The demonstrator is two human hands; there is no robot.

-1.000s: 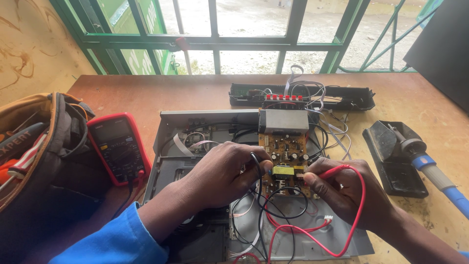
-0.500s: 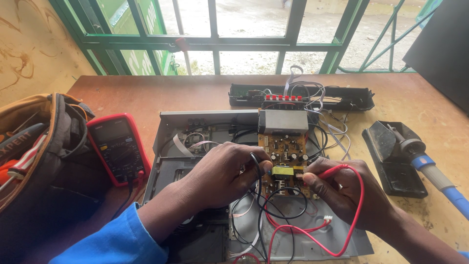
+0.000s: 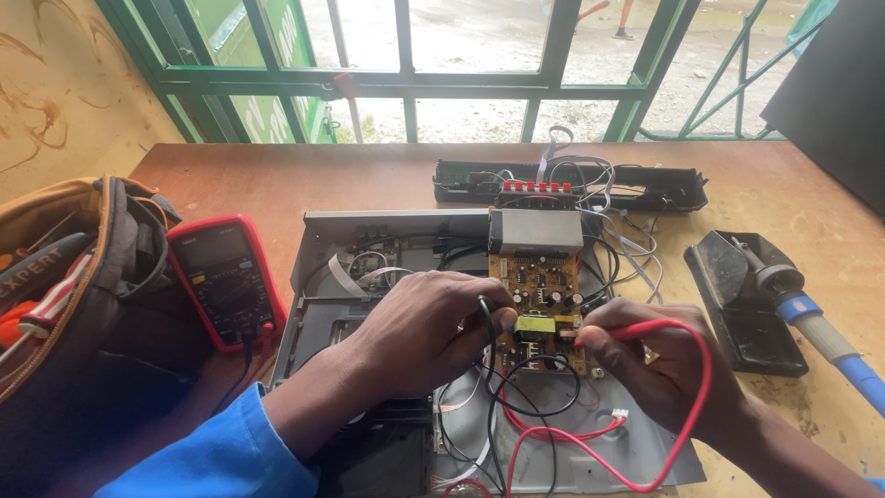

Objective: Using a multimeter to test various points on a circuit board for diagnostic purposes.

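A brown circuit board [image 3: 542, 293] with small capacitors and a yellow transformer sits upright in an open grey metal chassis [image 3: 324, 277] on the wooden table. My left hand [image 3: 426, 325] pinches a black test probe [image 3: 486, 309] whose tip rests at the board's left edge. My right hand [image 3: 653, 355] grips a red test probe [image 3: 619, 332] pointed at the board's lower right side. Black and red leads [image 3: 590, 438] loop across the chassis floor below my hands. A silver heat sink [image 3: 536, 231] tops the board.
A red multimeter [image 3: 226, 277] lies left of the chassis, beside an open tool bag [image 3: 78, 277]. A soldering iron with a blue handle [image 3: 825, 341] rests on a black stand [image 3: 747, 309] at right. A black front panel [image 3: 572, 184] with wires lies behind.
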